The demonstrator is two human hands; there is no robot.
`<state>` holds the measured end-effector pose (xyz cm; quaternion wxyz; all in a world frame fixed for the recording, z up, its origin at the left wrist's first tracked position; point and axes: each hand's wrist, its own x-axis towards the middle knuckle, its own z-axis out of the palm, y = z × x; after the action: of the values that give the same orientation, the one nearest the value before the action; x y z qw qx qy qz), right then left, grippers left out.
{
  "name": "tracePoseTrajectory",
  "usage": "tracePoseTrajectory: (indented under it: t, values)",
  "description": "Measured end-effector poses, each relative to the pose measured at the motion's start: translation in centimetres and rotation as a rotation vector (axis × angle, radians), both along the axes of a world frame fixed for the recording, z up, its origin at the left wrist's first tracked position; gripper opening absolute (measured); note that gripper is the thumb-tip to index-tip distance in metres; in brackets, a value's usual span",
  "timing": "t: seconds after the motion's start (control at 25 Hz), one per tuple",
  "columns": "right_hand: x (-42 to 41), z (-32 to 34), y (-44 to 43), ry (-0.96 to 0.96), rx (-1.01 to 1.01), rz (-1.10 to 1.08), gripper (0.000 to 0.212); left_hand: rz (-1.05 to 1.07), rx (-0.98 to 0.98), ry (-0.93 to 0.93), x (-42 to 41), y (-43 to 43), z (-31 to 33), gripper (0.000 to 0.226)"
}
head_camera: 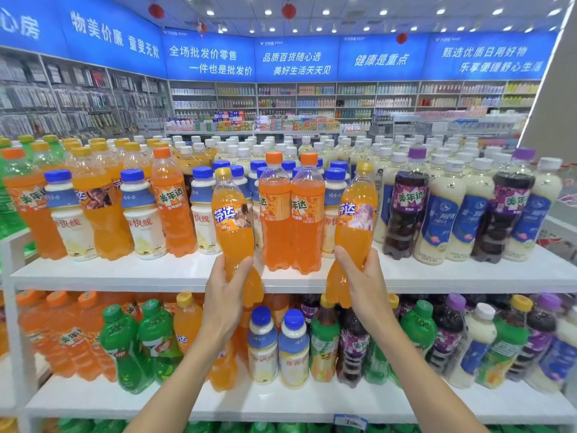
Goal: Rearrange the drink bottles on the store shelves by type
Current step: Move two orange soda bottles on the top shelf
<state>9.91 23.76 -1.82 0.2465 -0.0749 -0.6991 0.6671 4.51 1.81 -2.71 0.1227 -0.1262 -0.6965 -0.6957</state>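
Note:
My left hand (226,293) grips the lower part of a yellow-capped orange soda bottle (232,214), held in front of the top shelf (437,276). My right hand (363,276) grips a second yellow-capped orange soda bottle (356,220) the same way. Both bottles are raised off the shelf, tilted slightly. Between them two orange-capped orange sodas (290,214) stand at the shelf's front. Mixed rows surround them: blue-capped white milk drinks (140,214), other orange sodas (170,201), purple grape sodas (406,210) and tall white milk bottles (443,214).
The lower shelf (187,401) holds mixed green sodas (123,348), orange sodas, small blue-capped milk drinks (278,348) and purple sodas (354,348). A white shelf post (12,307) stands at the left. Far wall shelves of toiletries lie behind.

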Motion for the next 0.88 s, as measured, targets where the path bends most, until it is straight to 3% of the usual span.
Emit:
tracePoseTrajectory:
  t: [0.12,0.44,0.68,0.88]
  values:
    - [1.9,0.0,-0.9,-0.029,-0.078,0.082,0.031,-0.071,0.014,-0.015,2.1,0.6,-0.4,0.019]
    - [4.3,-0.5,-4.2,-0.012,-0.284,0.223,0.034,-0.161,0.206,-0.115,5.7,0.7,-0.4,0.027]
    - [4.9,-1.5,-5.3,0.061,-0.304,0.258,0.049,-0.128,0.255,-0.191,7.5,-0.7,-1.0,0.044]
    - [3.9,-1.0,-8.0,0.072,-0.255,0.418,0.039,-0.099,0.263,-0.212,8.5,-2.3,-1.6,0.038]
